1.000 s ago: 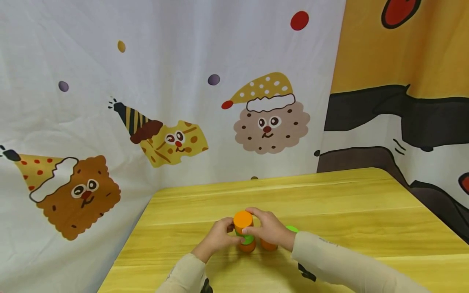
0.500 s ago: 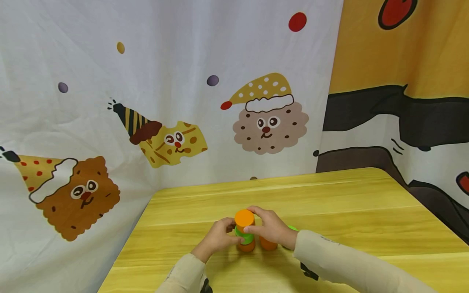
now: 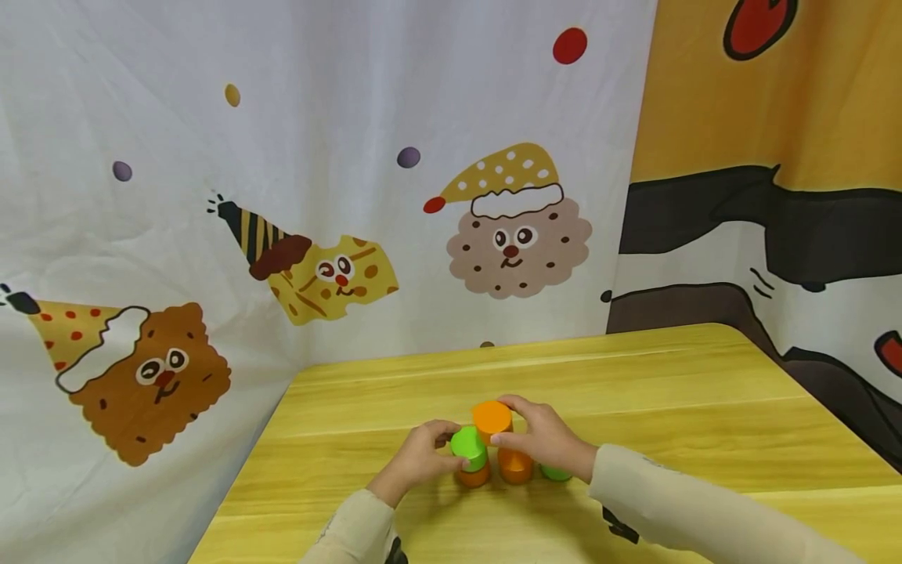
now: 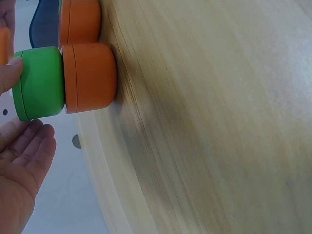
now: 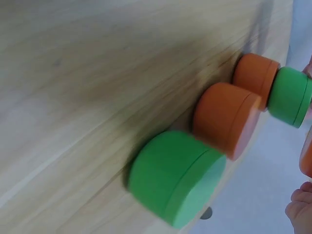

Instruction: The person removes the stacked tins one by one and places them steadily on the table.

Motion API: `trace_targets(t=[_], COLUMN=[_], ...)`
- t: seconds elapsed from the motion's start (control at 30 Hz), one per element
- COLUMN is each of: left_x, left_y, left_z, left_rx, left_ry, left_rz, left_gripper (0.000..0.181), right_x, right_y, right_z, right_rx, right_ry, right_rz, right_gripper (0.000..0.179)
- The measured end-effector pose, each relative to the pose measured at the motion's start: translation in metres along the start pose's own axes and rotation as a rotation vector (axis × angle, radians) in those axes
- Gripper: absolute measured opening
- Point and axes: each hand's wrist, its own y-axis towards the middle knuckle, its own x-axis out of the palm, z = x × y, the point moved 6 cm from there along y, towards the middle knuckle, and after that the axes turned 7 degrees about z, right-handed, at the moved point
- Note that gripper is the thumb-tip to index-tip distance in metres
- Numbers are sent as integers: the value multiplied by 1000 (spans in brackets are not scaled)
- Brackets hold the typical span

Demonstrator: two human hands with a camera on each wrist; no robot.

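Observation:
My right hand point(image 3: 548, 435) pinches an orange round lidded jar point(image 3: 492, 421) between thumb and fingers, up in the air above the other jars. Just left of it, a green lidded jar point(image 3: 469, 449) stands stacked on another orange jar point(image 4: 91, 78). My left hand point(image 3: 420, 456) holds that green jar, thumb on its near side and fingers round the far side. On the tabletop beside the stack sits a third orange jar point(image 5: 225, 119), with a second green jar point(image 5: 175, 176) to its right, partly covered by my right hand in the head view.
The pale wooden table point(image 3: 634, 376) stretches back and to both sides of the jars. Behind it hangs a white curtain point(image 3: 338, 102) printed with cartoon biscuits and cheese. A yellow and black patterned cloth point(image 3: 761, 117) covers the right side.
The orange jar in my right hand has come off the top of the stack and moved to the right. The green jar's top is now uncovered. My left hand has stayed put.

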Motion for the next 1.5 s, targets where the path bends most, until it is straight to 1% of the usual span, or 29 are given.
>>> trace_targets(t=[0.23, 0.3, 0.5, 0.67, 0.97, 1.17, 1.3, 1.5], left_x=[1, 1, 1, 1, 2, 1, 1, 2], left_y=[0, 1, 0, 0, -1, -1, 0, 1], left_z=[0, -1, -4, -4, -3, -2, -2, -3], left_rx=[0, -6, -26, -27, -29, -35, -29, -24], left_ry=[3, 4, 6, -3, -21, -29, -26, -21], left_rz=[6, 6, 4, 0, -1, 0, -2, -4], left_gripper=[46, 47, 51, 51, 50, 49, 49, 49], right_x=[-15, -18, -24, -30, -44, -56, -63, -68], right_y=[-6, -7, -11, -15, -26, -31, -36, -46], right_z=[10, 12, 18, 26, 44, 45, 48, 57], right_rx=[26, 31, 36, 49, 33, -3, 4, 28], right_ry=[-59, -65, -65, -72, -105, -135, -138, -145], right_rz=[56, 70, 79, 100, 149, 184, 183, 169], right_gripper=[66, 65, 66, 67, 66, 65, 65, 66])
